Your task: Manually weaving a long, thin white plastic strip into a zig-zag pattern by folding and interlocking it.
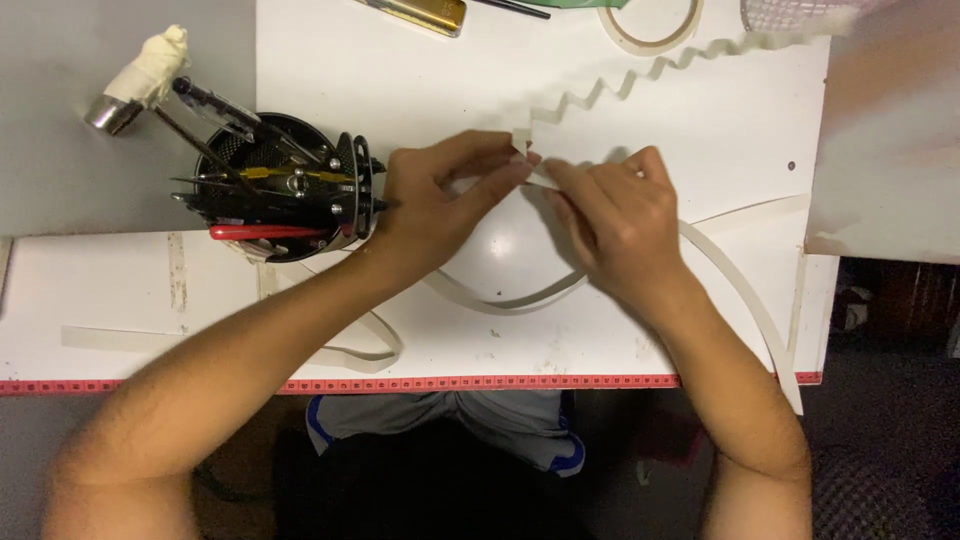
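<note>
Pinching a light, floppy paper strip (640, 75) at its fold between left hand (440, 195) and right hand (615, 215) fingertips, likely creasing easily.

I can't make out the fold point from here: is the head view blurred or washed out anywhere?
Head view: the white table is brightly lit, with a glare patch below the fingertips; the paper strip blends into it. Left hand and right hand look sharp. The top right corner is blurred; under the table is dark.

White desk (720, 130) with a red measuring strip (500, 383) along its front edge; dark floor (880, 460) below, dimly lit.
</note>
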